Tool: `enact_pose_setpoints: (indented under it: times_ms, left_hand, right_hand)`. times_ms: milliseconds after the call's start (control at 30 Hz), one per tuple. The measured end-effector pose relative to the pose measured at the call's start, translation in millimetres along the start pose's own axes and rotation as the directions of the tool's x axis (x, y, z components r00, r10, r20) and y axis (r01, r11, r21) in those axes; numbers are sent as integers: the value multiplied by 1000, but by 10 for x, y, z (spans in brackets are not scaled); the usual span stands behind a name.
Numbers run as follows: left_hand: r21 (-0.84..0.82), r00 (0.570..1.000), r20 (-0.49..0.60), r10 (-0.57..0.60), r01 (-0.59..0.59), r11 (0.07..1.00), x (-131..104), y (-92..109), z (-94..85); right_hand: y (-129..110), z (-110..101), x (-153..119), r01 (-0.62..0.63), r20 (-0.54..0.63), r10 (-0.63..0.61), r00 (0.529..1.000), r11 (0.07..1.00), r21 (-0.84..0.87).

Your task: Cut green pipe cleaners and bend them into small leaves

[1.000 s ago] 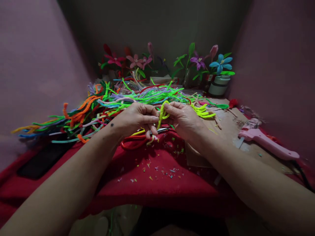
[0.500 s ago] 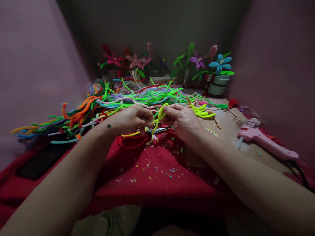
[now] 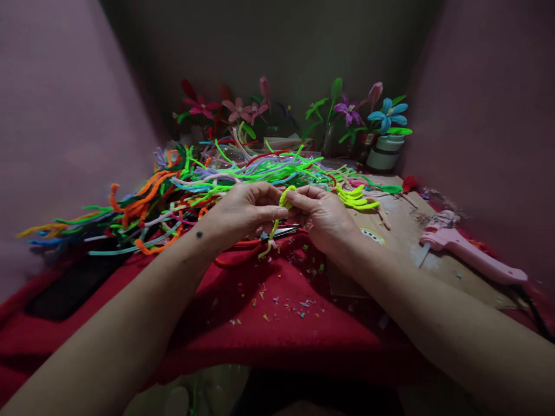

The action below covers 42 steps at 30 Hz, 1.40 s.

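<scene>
Between my two hands is a yellow pipe cleaner [image 3: 287, 197], bent over at the top, with its tail hanging down toward the red cloth. My right hand [image 3: 323, 218] pinches its upper part between thumb and fingers. My left hand [image 3: 254, 209] is closed on it from the other side, thumb and fingertips meeting at the yellow loop. Below the hands lie scissors [image 3: 286, 231], their blades partly showing and the rest hidden behind the left hand. A heap of coloured pipe cleaners [image 3: 264, 170] spreads just beyond my fingers.
A pink hot glue gun [image 3: 472, 248] rests on cardboard [image 3: 399, 225] at the right. Pipe-cleaner flowers, including a blue one [image 3: 388, 114] in a jar [image 3: 385, 153], stand at the back. A dark phone [image 3: 71, 289] lies left. Fibre scraps dot the red cloth [image 3: 260, 332].
My left hand has moved right and up, bringing its fingers to the top of the yellow pipe cleaner. The right hand has stayed nearly in place, still pinching it.
</scene>
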State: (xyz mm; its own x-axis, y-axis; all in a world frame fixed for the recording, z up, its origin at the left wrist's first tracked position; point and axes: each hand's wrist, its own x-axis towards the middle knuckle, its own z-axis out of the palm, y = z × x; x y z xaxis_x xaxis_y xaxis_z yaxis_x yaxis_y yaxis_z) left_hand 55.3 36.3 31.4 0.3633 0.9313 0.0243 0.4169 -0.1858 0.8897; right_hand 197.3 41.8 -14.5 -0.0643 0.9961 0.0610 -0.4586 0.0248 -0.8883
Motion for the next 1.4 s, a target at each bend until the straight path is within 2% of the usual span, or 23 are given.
enact_pose_setpoints:
  times_ms: [200, 433, 600, 733, 833, 900, 1000, 1167, 1267, 1333, 1400]
  left_hand:
    - [5, 994, 114, -3, 3, 1000, -5, -36, 32]
    - [39, 977, 211, -5, -3, 999, -31, -31, -23]
    - [27, 975, 224, -2, -4, 1000, -46, -19, -26]
    - [-33, 981, 193, 3, 3, 999, -32, -25, -16]
    - [-121, 991, 131, 35, -19, 992, -6, -71, -18]
    - [-184, 993, 105, 56, -36, 982, 10, -109, -14]
    - [-239, 996, 73, 56, -37, 970, 25, -141, -3]
    - [-145, 1000, -5, 29, -29, 989, 27, -104, -80]
    - [-227, 995, -83, 61, -79, 971, 20, -79, -162]
    - [-320, 997, -53, 52, -66, 945, 17, -78, -189]
    - [-391, 999, 32, 14, -1, 920, 21, -87, -189]
  right_hand:
    - [-31, -28, 5, 59, 55, -56, 997, 996, -61]
    - [-40, 7, -38, 133, -2, -135, 991, 985, -111]
    - [-47, 34, -70, 154, -16, -158, 987, 979, -133]
    - [-28, 4, -30, 134, 11, -133, 991, 989, -65]
    - [2, -10, 1, 63, 132, -71, 989, 996, 64]
    - [22, -2, 1, 5, 237, -31, 971, 994, 109]
    - [30, 20, -23, -8, 286, -25, 958, 993, 114]
    - [-8, 27, -53, 16, 206, -18, 978, 1000, 8]
    - [-16, 27, -66, 35, 203, -14, 979, 994, -100]
    - [-16, 37, -83, 29, 262, 14, 965, 987, -160]
    - [-21, 52, -103, 28, 306, 41, 951, 976, -218]
